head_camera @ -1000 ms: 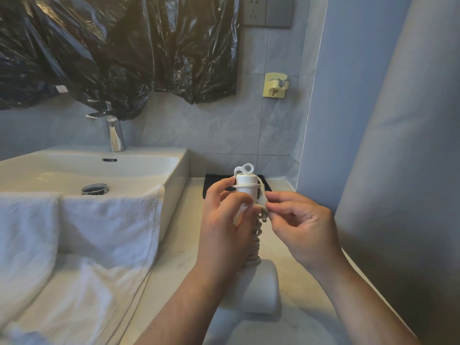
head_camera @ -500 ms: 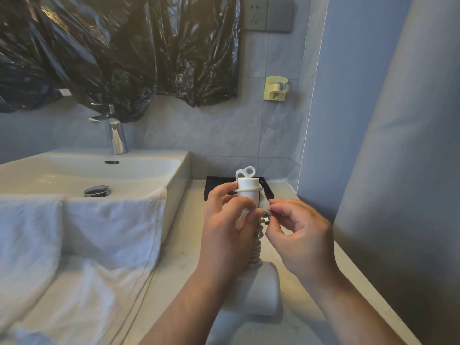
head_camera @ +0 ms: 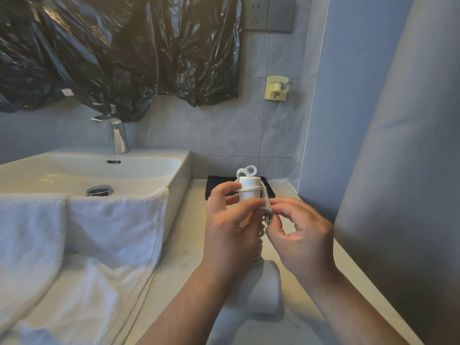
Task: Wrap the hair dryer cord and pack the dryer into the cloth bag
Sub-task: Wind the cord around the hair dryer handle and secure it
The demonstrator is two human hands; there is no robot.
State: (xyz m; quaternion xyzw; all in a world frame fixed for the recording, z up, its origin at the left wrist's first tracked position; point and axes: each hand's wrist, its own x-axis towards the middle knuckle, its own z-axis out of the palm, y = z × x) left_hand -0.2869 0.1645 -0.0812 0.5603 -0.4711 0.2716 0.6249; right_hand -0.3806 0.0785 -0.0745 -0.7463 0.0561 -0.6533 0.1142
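Left hand (head_camera: 229, 227) hides most of the smooth white hair dryer's (head_camera: 250, 196) handle, its grip curled round it over the surface (head_camera: 184, 245); right hand (head_camera: 298, 235) pinches the coiled cord's (head_camera: 258, 247) plug end

Left hand (head_camera: 229, 235), right hand (head_camera: 301, 245), both bare, forearms bare down to the frame's lower edge

The right hand (head_camera: 298, 235) has curled and drawn in toward the hair dryer handle (head_camera: 249, 189), pinching the cord plug (head_camera: 267, 214) beside it.
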